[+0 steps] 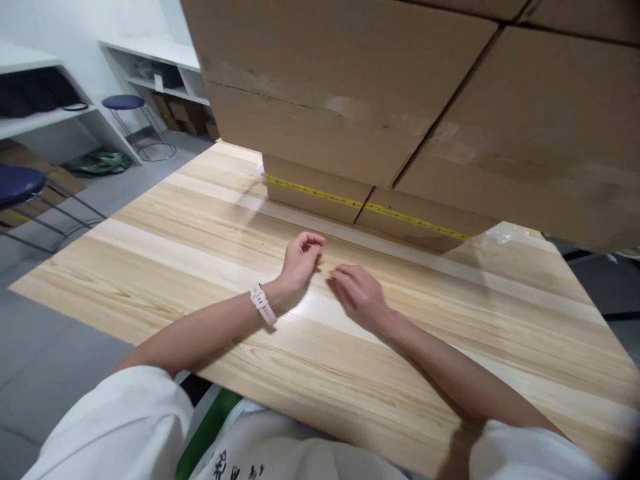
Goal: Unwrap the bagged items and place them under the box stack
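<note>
Both my hands rest close together on a light wooden table. My left hand, with a white band on its wrist, has its fingers curled into a pinch. My right hand lies knuckles up, fingers bent, fingertips pointing at the left hand. The two sets of fingertips nearly touch. Whatever they pinch is too small to make out. Just beyond the hands stands a stack of cardboard boxes.
A yellow tape strip runs along the lowest box. Clear plastic wrap lies at the table's far right. Blue stools and white shelves stand on the grey floor to the left.
</note>
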Tool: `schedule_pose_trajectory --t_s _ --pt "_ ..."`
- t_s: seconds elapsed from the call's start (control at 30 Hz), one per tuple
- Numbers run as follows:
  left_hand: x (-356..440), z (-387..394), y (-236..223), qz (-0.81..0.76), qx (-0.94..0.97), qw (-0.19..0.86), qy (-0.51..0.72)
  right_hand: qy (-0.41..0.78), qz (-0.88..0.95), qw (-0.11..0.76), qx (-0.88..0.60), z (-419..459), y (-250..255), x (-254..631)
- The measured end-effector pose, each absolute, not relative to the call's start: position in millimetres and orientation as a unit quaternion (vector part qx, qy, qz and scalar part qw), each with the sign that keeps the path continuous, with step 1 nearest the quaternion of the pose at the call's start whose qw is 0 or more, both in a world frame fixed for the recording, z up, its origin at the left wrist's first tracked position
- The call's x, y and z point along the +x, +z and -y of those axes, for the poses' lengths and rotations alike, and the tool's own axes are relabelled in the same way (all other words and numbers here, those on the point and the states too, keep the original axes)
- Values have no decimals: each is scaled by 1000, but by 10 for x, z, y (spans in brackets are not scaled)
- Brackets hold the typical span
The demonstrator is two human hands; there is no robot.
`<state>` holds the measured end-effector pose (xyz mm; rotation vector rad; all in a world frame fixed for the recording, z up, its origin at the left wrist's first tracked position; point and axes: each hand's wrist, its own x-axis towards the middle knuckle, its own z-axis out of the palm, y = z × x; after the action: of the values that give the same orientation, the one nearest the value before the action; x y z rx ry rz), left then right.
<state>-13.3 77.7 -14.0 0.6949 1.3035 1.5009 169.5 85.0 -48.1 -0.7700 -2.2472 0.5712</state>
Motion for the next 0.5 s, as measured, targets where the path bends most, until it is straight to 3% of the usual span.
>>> schedule_pose_trajectory --t_s 0.1,0.27,0.5 --pt "-618 -1113 -147 -581 271 370 672 178 921 278 -206 -994 -445 845" --pt "-1455 -1522 -142 -658 310 179 663 138 930 204 -272 -1477 -355 -440" --pt "-2055 -2017 43 -755 407 71 510 114 898 246 -348 -2010 -376 -1428"
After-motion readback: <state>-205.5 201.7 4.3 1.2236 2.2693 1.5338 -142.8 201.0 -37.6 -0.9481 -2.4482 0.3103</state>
